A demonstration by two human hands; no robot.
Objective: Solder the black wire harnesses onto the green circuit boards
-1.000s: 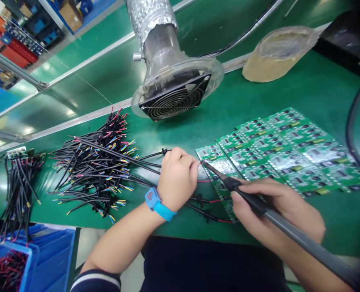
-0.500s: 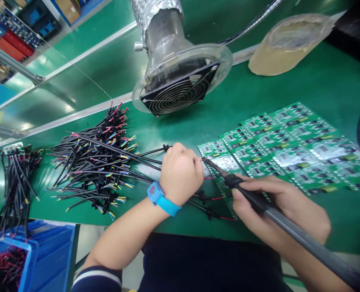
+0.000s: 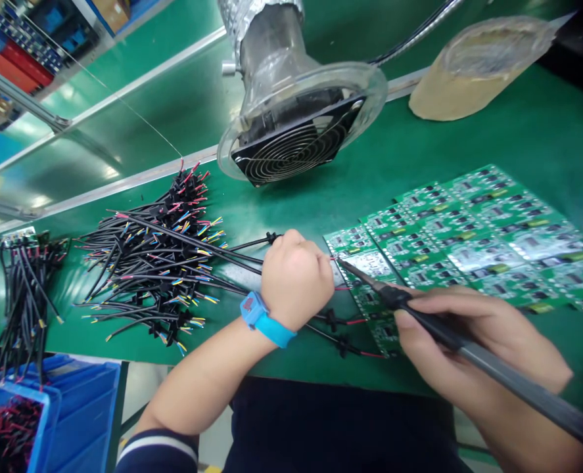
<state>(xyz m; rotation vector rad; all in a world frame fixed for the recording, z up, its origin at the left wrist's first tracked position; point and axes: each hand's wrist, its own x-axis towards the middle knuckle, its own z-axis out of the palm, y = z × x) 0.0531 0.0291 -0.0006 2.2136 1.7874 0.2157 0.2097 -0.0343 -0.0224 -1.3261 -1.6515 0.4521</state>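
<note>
My left hand [image 3: 296,279], with a blue wrist strap [image 3: 264,320], is closed around a thin black cable [image 3: 256,244] and pinches its red wire end against the near corner of a green circuit board [image 3: 370,263]. My right hand [image 3: 473,348] grips a soldering iron [image 3: 419,315] like a pen. Its tip touches the board right beside my left fingertips. Two more black cables with red ends [image 3: 343,345] lie under my left wrist.
A heap of black cables with coloured wire ends [image 3: 158,263] lies to the left, another bundle [image 3: 22,289] further left. A fume extractor fan [image 3: 301,131] stands behind. More green boards [image 3: 478,230] spread right. A tape roll [image 3: 478,62] sits far right, blue bins [image 3: 49,407] lower left.
The view has drifted a little; both hands stay at the board corner, with the iron tip still against the wire end. My right hand has slid slightly right along the iron.
</note>
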